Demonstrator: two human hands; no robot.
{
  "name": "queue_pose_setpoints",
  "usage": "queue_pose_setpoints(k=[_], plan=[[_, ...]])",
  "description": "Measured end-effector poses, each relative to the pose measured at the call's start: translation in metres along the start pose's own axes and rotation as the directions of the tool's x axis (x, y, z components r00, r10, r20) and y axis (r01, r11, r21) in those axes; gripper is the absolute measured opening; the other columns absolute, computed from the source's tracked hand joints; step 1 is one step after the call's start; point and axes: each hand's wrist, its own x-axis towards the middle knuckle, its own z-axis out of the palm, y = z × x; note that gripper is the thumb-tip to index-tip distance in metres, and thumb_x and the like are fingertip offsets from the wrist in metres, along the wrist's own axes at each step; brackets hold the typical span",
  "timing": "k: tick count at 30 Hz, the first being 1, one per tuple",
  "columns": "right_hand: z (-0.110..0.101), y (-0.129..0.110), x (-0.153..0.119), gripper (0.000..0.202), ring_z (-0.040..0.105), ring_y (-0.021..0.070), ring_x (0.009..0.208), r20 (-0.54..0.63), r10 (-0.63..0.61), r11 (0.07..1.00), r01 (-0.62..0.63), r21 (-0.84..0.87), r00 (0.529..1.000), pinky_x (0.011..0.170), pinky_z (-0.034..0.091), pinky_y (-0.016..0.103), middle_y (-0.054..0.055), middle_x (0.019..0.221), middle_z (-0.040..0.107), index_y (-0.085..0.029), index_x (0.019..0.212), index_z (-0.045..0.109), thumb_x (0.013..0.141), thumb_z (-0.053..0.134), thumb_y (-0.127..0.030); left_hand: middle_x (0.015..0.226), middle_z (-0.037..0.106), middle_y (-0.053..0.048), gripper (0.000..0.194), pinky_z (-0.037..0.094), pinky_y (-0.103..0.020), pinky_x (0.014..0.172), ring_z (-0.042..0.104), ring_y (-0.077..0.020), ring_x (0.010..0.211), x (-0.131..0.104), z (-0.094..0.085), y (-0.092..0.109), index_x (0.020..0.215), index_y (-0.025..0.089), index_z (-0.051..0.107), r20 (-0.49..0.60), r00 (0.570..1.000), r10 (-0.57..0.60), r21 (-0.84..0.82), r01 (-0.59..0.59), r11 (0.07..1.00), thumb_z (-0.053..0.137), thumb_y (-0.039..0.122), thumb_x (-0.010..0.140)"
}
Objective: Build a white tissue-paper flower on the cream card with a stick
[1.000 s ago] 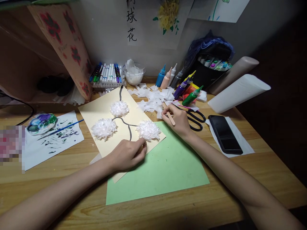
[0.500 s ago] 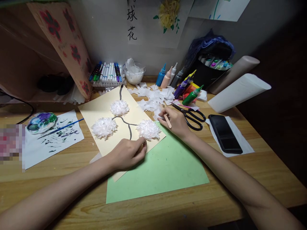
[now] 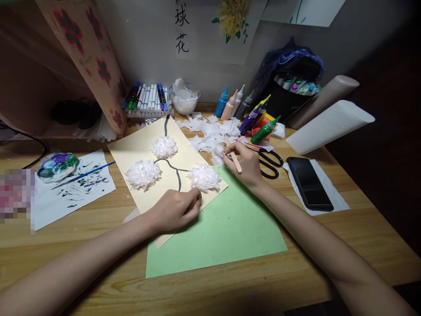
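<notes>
My right hand (image 3: 245,166) grips a flat wooden craft stick (image 3: 235,159), its rounded lower end pointing toward me. The fingertips of that hand are at the edge of a heap of torn white tissue paper pieces (image 3: 210,131). My left hand (image 3: 177,210) rests over the lower part of a cream sheet (image 3: 177,131), fingers curled and pinched beside a fluffy white paper flower (image 3: 204,177). What those fingers hold, if anything, is hidden. Two more white flowers (image 3: 164,147) sit on the sheet, with painted dark stems (image 3: 179,180). A green sheet (image 3: 223,237) lies partly underneath.
Black-handled scissors (image 3: 271,164) lie right of my right hand, partly hidden. Farther right is a black phone (image 3: 309,184). Paint bottles (image 3: 222,101), a bowl of tissue (image 3: 185,101) and markers (image 3: 149,98) stand at the back. A paint palette (image 3: 57,166) and brush (image 3: 87,172) lie left.
My right hand has shifted slightly to the right, and the craft stick now shows more of its length, extending above and below the fingers. My left hand stays in place.
</notes>
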Motion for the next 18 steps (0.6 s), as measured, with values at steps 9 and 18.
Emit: queue_pose_setpoints(k=[9,18], plan=[[-0.031,-0.032,-0.025,0.013,0.068,0.0161,0.073,0.246,-0.109,0.863,-0.031,0.504,0.963,0.067,0.054,0.027,0.003,0.076,0.066,-0.018,0.076,0.054,0.075,0.067,-0.016,0.052,0.052,0.006,0.01,0.03,-0.021,0.046,0.045,-0.0086,0.042,0.0,0.0,0.002,0.087,0.019,0.048,-0.028,1.0,-0.003,0.016,0.003,1.0,0.038,0.022,0.087],[-0.016,-0.023,-0.048,0.009,0.062,0.0126,0.068,0.324,-0.281,0.938,0.188,0.29,0.903,0.062,0.05,0.024,0.003,0.078,0.066,-0.019,0.083,0.055,0.079,0.059,-0.012,0.051,0.05,0.006,0.012,0.029,-0.021,0.046,0.041,-0.0085,0.041,0.0,0.002,-0.001,0.088,0.018,0.049,-0.027,1.0,0.002,0.001,-0.002,1.0,0.039,0.023,0.088]])
